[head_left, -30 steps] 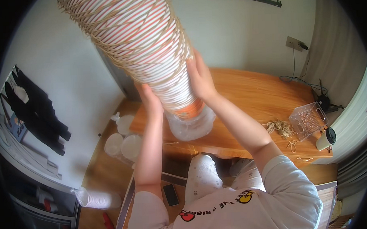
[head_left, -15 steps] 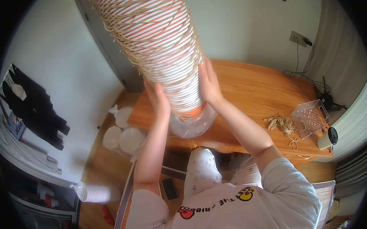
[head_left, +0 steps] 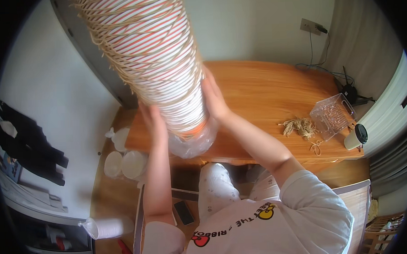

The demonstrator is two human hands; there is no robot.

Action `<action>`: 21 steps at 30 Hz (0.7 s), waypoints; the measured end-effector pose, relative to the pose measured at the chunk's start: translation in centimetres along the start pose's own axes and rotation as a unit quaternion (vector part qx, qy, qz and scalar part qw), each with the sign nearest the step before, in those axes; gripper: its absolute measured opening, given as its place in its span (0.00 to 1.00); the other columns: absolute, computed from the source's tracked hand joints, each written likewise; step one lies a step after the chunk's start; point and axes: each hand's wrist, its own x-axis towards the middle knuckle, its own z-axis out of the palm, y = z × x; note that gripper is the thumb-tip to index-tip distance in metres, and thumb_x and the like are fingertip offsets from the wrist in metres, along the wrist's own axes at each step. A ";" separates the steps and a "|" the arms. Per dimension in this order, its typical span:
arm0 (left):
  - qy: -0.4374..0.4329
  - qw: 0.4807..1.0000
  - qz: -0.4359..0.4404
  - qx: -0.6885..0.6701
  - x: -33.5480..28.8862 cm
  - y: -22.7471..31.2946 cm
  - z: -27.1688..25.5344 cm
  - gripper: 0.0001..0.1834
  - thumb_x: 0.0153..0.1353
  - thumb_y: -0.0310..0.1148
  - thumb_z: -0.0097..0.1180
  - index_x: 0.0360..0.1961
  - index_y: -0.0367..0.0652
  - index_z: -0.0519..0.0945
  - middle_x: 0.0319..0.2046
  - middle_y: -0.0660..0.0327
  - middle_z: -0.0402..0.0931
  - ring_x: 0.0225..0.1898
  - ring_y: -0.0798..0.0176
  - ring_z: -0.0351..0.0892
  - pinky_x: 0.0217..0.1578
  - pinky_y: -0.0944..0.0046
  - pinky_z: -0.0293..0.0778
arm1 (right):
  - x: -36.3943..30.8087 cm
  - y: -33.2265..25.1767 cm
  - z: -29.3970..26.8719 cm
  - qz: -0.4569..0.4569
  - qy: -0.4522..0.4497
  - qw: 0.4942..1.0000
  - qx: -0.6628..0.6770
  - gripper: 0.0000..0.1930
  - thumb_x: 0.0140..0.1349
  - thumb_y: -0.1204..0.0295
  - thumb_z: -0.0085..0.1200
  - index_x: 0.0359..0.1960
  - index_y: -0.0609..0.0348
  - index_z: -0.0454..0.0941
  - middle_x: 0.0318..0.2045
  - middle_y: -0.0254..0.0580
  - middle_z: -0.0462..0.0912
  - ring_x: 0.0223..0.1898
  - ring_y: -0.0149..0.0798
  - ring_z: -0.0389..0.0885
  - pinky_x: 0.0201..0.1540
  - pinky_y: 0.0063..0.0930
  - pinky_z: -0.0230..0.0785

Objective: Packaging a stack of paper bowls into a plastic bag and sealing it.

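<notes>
A tall stack of nested white paper cups or tubs (head_left: 157,61) with red-edged rims rises toward the upper left, tilted. Tan twine strands hang around its rims, and its narrow lower end shows orange. Clear crumpled plastic (head_left: 193,147) wraps that end, at the near edge of the wooden desk (head_left: 256,95). My left hand (head_left: 154,122) presses against the left side of the stack near its bottom. On the opposite side my right hand (head_left: 215,98) holds it, slightly higher. The stack hides parts of the fingers on both hands, and its top runs out of view.
On the desk's right lie a bundle of twine (head_left: 300,127), a clear plastic box (head_left: 332,117) and a lidded cup (head_left: 356,137). Bagged white round containers (head_left: 133,164) and a wrapped cup stack (head_left: 109,227) rest on the floor at left. A phone (head_left: 184,212) lies beside my legs.
The whole view has shifted, so the stack, desk and hands appear farther left. Both hands keep their hold on the stack, which stays tilted over the near desk edge.
</notes>
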 end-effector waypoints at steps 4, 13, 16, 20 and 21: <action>0.056 0.998 -0.029 0.008 -2.6 0.6 -2.3 0.43 0.68 0.60 0.42 0.72 0.43 0.48 0.71 0.51 0.51 0.72 0.52 0.49 0.70 0.51 0.47 | -1.6 1.7 -4.3 0.049 -0.019 0.998 -0.037 0.29 0.76 0.61 0.34 0.73 0.62 0.46 0.71 0.53 0.54 0.73 0.44 0.50 0.73 0.34 0.40; -0.101 0.959 -0.184 0.190 -11.0 -3.0 -10.4 0.42 0.56 0.32 0.66 0.69 0.39 0.59 0.69 0.50 0.58 0.69 0.53 0.58 0.66 0.54 0.58 | -5.6 3.0 -5.9 0.218 -0.137 0.954 -0.152 0.27 0.75 0.56 0.33 0.64 0.66 0.65 0.64 0.53 0.68 0.67 0.45 0.61 0.69 0.34 0.49; -0.176 0.948 -0.199 0.173 -9.0 -3.1 -6.2 0.29 0.56 0.32 0.67 0.58 0.36 0.72 0.48 0.55 0.78 0.49 0.61 0.76 0.51 0.62 0.70 | -7.0 6.5 -8.3 0.281 -0.096 0.951 -0.083 0.27 0.76 0.56 0.33 0.64 0.67 0.65 0.61 0.50 0.71 0.63 0.41 0.66 0.67 0.32 0.53; -0.064 0.959 -0.142 0.235 -9.0 -2.1 -5.7 0.08 0.65 0.28 0.55 0.36 0.33 0.78 0.28 0.67 0.75 0.32 0.76 0.69 0.35 0.70 0.68 | -6.7 5.9 -7.7 0.299 -0.064 0.937 -0.171 0.22 0.75 0.60 0.38 0.54 0.69 0.74 0.45 0.41 0.82 0.47 0.33 0.76 0.53 0.27 0.67; -0.064 0.960 -0.137 0.235 -9.1 -2.3 -5.6 0.08 0.65 0.28 0.55 0.36 0.33 0.78 0.28 0.67 0.75 0.32 0.76 0.69 0.35 0.70 0.68 | -6.6 6.0 -7.5 0.295 -0.064 0.938 -0.172 0.22 0.75 0.60 0.38 0.54 0.69 0.74 0.45 0.41 0.82 0.47 0.33 0.76 0.53 0.27 0.67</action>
